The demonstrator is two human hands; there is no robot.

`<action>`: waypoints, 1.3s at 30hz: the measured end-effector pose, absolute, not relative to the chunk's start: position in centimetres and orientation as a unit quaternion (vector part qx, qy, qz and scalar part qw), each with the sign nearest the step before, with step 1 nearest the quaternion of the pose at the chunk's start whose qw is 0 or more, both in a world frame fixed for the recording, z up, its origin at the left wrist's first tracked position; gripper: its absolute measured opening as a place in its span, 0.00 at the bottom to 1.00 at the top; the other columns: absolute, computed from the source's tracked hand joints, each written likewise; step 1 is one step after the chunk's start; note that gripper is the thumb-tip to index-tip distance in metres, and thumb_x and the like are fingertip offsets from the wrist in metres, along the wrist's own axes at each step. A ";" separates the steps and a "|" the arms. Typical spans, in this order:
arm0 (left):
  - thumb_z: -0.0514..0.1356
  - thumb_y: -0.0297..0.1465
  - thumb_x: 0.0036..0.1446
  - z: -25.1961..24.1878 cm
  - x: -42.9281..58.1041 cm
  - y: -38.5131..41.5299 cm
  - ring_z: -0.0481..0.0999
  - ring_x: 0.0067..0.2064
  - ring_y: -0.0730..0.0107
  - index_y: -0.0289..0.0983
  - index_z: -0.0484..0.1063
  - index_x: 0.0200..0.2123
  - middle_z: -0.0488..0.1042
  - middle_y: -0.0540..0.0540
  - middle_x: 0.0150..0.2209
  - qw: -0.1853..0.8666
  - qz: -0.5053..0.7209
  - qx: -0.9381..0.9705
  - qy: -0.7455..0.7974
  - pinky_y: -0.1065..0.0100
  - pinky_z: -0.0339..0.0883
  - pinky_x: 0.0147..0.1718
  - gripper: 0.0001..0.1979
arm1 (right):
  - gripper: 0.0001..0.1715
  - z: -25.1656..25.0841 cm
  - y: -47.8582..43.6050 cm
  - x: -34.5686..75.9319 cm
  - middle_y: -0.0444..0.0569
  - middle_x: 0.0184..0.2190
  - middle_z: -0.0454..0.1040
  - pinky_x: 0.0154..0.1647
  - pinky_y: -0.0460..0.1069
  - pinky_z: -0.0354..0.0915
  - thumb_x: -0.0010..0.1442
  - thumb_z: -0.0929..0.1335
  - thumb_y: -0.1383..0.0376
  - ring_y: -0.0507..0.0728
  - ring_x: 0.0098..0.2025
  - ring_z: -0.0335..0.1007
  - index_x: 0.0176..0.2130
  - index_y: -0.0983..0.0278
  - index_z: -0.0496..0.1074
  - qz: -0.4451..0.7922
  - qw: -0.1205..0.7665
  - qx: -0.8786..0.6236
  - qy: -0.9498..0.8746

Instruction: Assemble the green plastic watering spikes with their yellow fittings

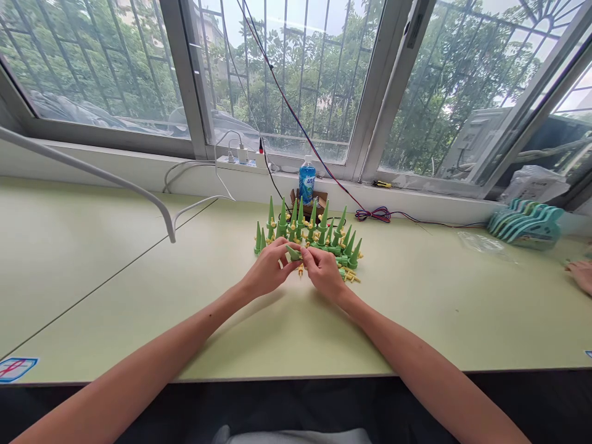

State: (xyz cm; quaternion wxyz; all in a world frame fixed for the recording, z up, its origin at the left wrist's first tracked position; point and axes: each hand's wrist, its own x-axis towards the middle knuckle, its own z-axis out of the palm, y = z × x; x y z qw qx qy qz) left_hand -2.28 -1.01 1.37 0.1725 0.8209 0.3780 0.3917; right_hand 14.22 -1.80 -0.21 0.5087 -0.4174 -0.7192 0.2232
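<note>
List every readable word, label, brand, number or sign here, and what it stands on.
No text reads with certainty.
Blue bottle: white lettering, too small and blurred to read.
Left sticker on the table: red strokes inside a blue outline, no legible word.
Right sticker: cut off by the picture's edge, unreadable.

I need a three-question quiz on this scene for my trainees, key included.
1. True or false: the left hand lies flat on the pale green tabletop.
2. What stands behind the upright green plastic cones? A) a red metal can; B) a blue plastic bottle; C) a white ceramic mug.
3. Fill in: the coiled red-and-blue cable lies to the ___ of the bottle.

Key: 1. False; it holds a small green cone-shaped piece. 2. B. 3. right.
</note>
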 end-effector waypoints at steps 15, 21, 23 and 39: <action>0.60 0.37 0.57 2.2 -2.3 -1.4 0.71 0.24 0.80 0.36 0.74 0.41 0.70 0.44 0.43 0.270 0.405 0.791 0.371 0.72 0.70 0.21 0.12 | 0.27 0.0 -2.0 14.1 0.41 0.17 0.55 0.22 0.47 0.47 0.66 0.59 0.51 0.49 0.21 0.49 0.21 0.62 0.55 0.221 0.513 -0.409 -0.722; 0.60 0.37 0.57 2.2 -2.3 -1.4 0.71 0.24 0.80 0.36 0.75 0.40 0.70 0.44 0.43 0.279 0.405 0.790 0.367 0.72 0.70 0.21 0.12 | 0.26 0.0 -2.0 14.1 0.41 0.18 0.57 0.23 0.47 0.47 0.66 0.59 0.52 0.49 0.21 0.50 0.21 0.63 0.56 0.215 0.511 -0.408 -0.726; 0.60 0.37 0.57 2.2 -2.3 -1.4 0.70 0.25 0.80 0.36 0.75 0.40 0.70 0.44 0.42 0.284 0.404 0.789 0.366 0.73 0.69 0.21 0.12 | 0.26 0.1 -2.1 14.1 0.41 0.18 0.57 0.23 0.47 0.47 0.66 0.59 0.52 0.49 0.21 0.50 0.21 0.63 0.56 0.216 0.511 -0.406 -0.726; 0.58 0.36 0.56 2.8 -1.9 -1.5 0.76 0.30 0.69 0.34 0.73 0.38 0.70 0.45 0.37 0.446 0.449 0.696 0.338 0.67 0.75 0.23 0.11 | 0.25 0.0 -2.0 14.4 0.40 0.17 0.56 0.22 0.46 0.48 0.67 0.59 0.54 0.48 0.20 0.49 0.22 0.63 0.57 0.220 0.527 -0.413 -0.710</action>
